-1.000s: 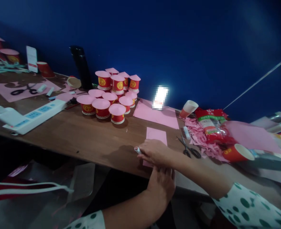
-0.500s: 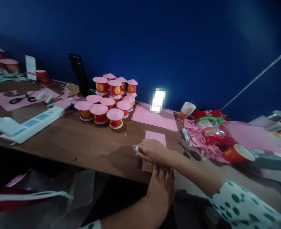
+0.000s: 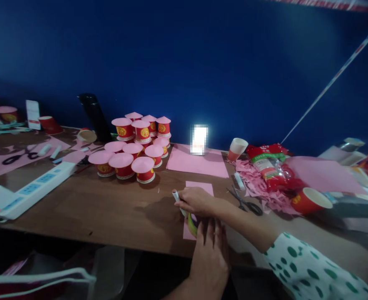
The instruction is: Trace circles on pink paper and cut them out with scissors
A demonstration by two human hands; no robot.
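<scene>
My right hand (image 3: 198, 201) is closed around a white marker (image 3: 175, 196) whose tip sticks out to the left. It rests on a small pink paper sheet (image 3: 199, 188) near the table's front edge. My left hand (image 3: 209, 254) lies with fingers stretched forward on the sheet's near end, touching a yellow-green round object (image 3: 191, 223) partly hidden under my right hand.
A cluster of red cups with pink lids (image 3: 133, 146) stands at the back left. A larger pink sheet (image 3: 197, 160), black scissors (image 3: 245, 201), pink paper scraps (image 3: 259, 183), a red packet (image 3: 270, 162), open red cups (image 3: 311, 199) and a white power strip (image 3: 27, 189) lie on the wooden table (image 3: 109, 208).
My left hand has slid forward onto the pink sheet and its fingers have stretched out. The yellow-green object has come into sight. The camera has tilted up.
</scene>
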